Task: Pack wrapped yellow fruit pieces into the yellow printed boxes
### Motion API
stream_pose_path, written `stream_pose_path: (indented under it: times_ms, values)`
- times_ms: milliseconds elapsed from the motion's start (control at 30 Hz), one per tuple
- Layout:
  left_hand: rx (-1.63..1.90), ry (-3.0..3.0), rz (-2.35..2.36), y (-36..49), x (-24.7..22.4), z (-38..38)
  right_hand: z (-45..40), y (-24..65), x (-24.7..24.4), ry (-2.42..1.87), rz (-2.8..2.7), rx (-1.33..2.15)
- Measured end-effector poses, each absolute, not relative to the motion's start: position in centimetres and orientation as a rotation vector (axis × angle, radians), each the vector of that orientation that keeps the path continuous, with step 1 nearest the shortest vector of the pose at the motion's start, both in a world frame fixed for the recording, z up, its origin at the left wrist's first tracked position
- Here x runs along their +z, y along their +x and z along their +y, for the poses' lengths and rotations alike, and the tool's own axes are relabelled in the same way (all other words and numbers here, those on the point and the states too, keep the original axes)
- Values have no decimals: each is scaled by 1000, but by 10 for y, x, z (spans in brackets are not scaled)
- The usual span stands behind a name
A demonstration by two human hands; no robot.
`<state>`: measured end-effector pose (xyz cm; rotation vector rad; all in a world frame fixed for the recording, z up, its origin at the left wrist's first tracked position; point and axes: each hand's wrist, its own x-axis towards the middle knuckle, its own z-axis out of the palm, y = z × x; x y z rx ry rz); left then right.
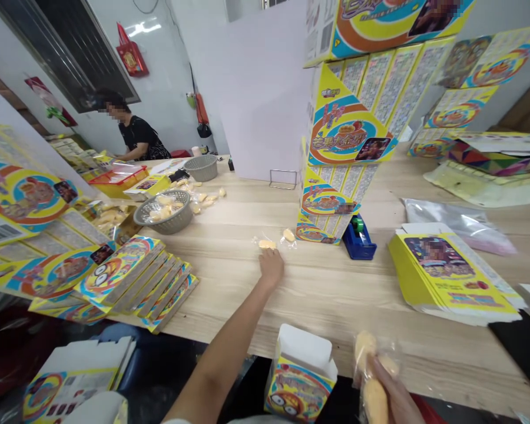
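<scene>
My left hand reaches out over the light wood table, its fingertips at a clear-wrapped yellow food piece. A second wrapped piece lies just right of it. At the bottom right, my right hand grips a clear bag of yellow food pieces. Left of that hand, an open yellow printed carton stands at the table's near edge with its flaps up. Its inside is hidden from this angle.
A grey plastic basket holds wrapped pieces, with more scattered beside it. Printed cartons stand stacked ahead, next to a blue tape dispenser. Flat yellow carton blanks lie right. A seated co-worker in a black top works at the far end.
</scene>
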<state>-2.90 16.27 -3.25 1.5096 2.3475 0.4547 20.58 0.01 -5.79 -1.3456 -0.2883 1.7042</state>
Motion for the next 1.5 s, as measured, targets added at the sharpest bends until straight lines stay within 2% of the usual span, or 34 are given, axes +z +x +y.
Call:
stream_pose_path:
  times_ms: [300, 533, 633, 833, 1033, 1267, 1500]
  values:
    - [981, 1182, 1783, -62, -9, 108, -3, 204, -54, -1333, -238, 1724]
    - [1276, 770, 750, -27, 76, 52, -1, 206, -53, -1309, -194, 1754]
    - [1261, 744, 579, -12, 102, 33, -1, 211, -59, -1317, -173, 1813]
    - [1337, 754, 564, -3, 108, 14, -1, 213, -63, -1344, -201, 1813]
    - [1381, 704, 649, -5, 97, 26, 0, 210, -52, -1320, -176, 1787]
    - [1187, 634, 746, -14, 71, 33, -1, 196, -5, -1254, -282, 1767]
    - [1245, 532, 944, 12, 57, 17, -9, 159, 35, -1219, -434, 1704]
